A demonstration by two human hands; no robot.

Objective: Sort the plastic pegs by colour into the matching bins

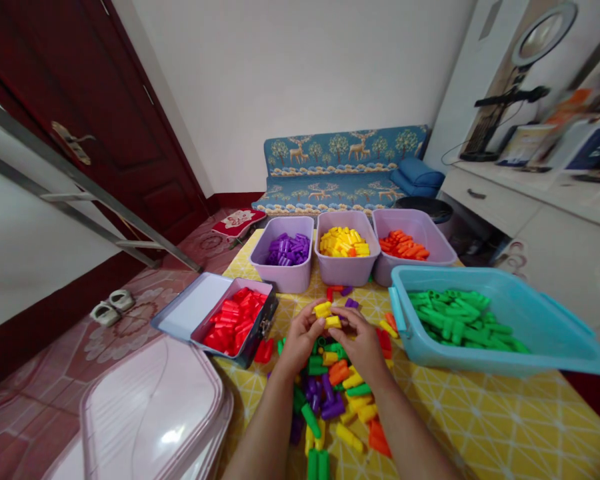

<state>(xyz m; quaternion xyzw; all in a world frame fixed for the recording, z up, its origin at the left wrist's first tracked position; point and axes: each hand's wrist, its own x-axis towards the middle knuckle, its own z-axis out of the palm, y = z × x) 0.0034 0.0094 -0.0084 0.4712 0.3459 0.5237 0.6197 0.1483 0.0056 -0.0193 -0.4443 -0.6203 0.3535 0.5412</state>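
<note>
My left hand (pixel 301 335) is closed on a yellow plastic tube-shaped block (pixel 323 309). Close beside it, my right hand (pixel 361 339) grips another yellow block (pixel 333 322); whether the two blocks touch or are joined I cannot tell. Below both hands lies a loose pile of mixed blocks, among them a green block (pixel 311 420), a purple block (pixel 333 406) and an orange block (pixel 379 437). Just beyond the hands stands a lilac bin of yellow blocks (pixel 344 241), with one orange piece among them.
Lilac bins hold purple blocks (pixel 289 250) and orange-red blocks (pixel 404 245). A blue tub (pixel 510 363) with green blocks stands right; an open hinged tin (pixel 193 303) with red blocks (pixel 236 320) stands left. Pale lids (pixel 153 400) lie at the table's left edge.
</note>
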